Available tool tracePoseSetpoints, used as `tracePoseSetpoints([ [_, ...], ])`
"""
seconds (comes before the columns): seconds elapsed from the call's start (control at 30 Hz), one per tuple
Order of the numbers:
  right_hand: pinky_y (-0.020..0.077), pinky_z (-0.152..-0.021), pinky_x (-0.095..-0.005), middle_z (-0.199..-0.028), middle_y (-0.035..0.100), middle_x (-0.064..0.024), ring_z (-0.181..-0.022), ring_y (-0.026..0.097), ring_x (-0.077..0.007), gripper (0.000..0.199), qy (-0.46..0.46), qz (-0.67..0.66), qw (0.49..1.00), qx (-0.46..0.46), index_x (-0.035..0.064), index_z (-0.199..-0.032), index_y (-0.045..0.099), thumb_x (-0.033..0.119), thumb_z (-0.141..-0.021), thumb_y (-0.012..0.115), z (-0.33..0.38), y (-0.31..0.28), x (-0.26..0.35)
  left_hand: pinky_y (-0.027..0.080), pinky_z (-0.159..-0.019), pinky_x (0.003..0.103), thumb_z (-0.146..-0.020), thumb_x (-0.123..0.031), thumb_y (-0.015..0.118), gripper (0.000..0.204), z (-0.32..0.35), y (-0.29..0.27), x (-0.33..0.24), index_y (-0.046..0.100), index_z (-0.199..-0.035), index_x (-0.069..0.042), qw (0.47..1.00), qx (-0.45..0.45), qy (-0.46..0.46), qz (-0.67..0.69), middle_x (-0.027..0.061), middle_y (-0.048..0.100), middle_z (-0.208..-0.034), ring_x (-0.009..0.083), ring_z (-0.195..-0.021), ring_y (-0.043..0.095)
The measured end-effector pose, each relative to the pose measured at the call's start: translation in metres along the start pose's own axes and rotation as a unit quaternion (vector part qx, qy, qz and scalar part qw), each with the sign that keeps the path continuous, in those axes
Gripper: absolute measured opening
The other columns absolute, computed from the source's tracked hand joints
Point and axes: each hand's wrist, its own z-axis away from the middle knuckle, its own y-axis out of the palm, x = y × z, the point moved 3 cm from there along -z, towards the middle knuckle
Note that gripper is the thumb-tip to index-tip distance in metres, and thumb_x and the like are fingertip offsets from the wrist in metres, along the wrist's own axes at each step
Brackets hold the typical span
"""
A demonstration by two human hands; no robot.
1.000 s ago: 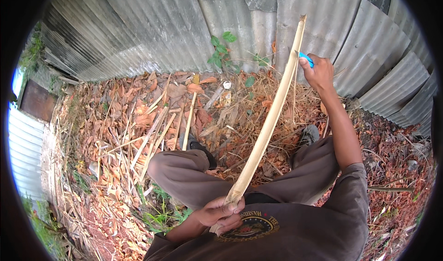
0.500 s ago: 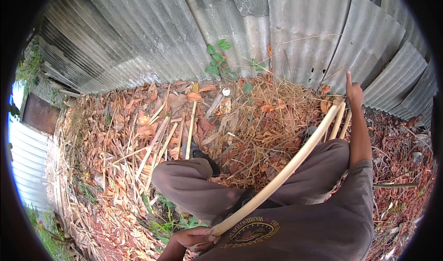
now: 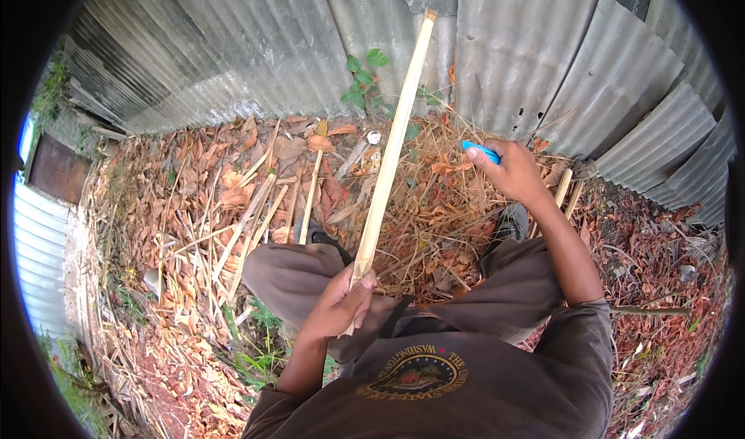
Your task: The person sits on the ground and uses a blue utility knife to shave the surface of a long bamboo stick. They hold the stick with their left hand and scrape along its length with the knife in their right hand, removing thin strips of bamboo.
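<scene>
My left hand (image 3: 341,303) is closed around the near end of a long, pale yellow stalk strip (image 3: 392,152). It tilts slightly right as it runs away from me, its brown far end in front of the metal fence. To the right of the strip and apart from it, my right hand (image 3: 512,169) is closed on a small blue tool (image 3: 481,152), thumb along it. Only part of the tool shows, so its kind is unclear. Beside my right forearm lie more pale strips (image 3: 562,187), partly hidden by my leg.
A corrugated metal fence (image 3: 512,58) stands across the far side, with a green climbing plant (image 3: 361,78) against it. Dry brown leaves (image 3: 225,198) cover the ground. Several thin strips (image 3: 247,225) lie left of my knee. A stick (image 3: 652,311) lies at the right.
The strip has swung from slanting rightward across my lap to pointing away from me. My left hand has risen forward; my right hand has moved left, and the blue tool has come into sight.
</scene>
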Motion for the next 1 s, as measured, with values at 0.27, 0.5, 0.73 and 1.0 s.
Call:
tracePoseSetpoints([
  [0.27,0.0435,-0.048,-0.0415,-0.049,0.052,-0.0074,-0.046,0.056,-0.0294,0.063,-0.28,0.016,0.96,-0.005,0.0083,-0.06,0.056,0.07,-0.071,0.064,0.034,0.06,0.075,0.033,-0.056,0.022,-0.096,-0.021,0.058,0.018,-0.025,0.025,0.002,0.051,-0.096,-0.005,0.984,-0.101,0.111,-0.099,-0.0045,0.045,-0.071,0.0026,-0.063,0.038],
  [0.5,0.0453,-0.044,-0.0415,-0.047,0.054,-0.0094,-0.044,0.059,-0.0296,0.07,-0.174,0.081,0.98,-0.045,0.0085,-0.058,0.062,0.076,-0.075,0.055,0.008,0.062,0.057,0.038,-0.052,0.032,-0.093,-0.014,0.055,0.015,-0.02,0.034,0.01,0.05,-0.1,-0.002,0.956,-0.138,0.125,-0.226,0.0055,0.049,-0.062,0.0135,-0.054,0.047],
  [0.73,0.0444,-0.046,-0.0423,-0.043,0.048,-0.0104,-0.042,0.054,-0.0322,0.068,-0.248,0.048,0.967,-0.022,0.0075,-0.056,0.058,0.073,-0.076,0.058,0.029,0.074,0.061,0.042,-0.053,0.039,-0.09,-0.013,0.056,0.019,-0.013,0.031,-0.001,0.049,-0.104,-0.001,0.957,-0.101,0.12,-0.243,0.0139,0.054,-0.064,0.0278,-0.055,0.057],
  [1.0,0.0471,-0.044,-0.041,-0.043,0.052,-0.0104,-0.043,0.059,-0.029,0.075,-0.05,0.097,0.992,-0.063,0.0075,-0.059,0.064,0.078,-0.078,0.048,-0.02,0.035,0.016,0.046,-0.054,0.05,-0.085,-0.012,0.056,0.024,0.003,0.043,-0.014,0.044,-0.104,-0.001,0.916,-0.094,0.142,-0.363,0.0196,0.058,-0.063,0.0414,-0.06,0.061],
])
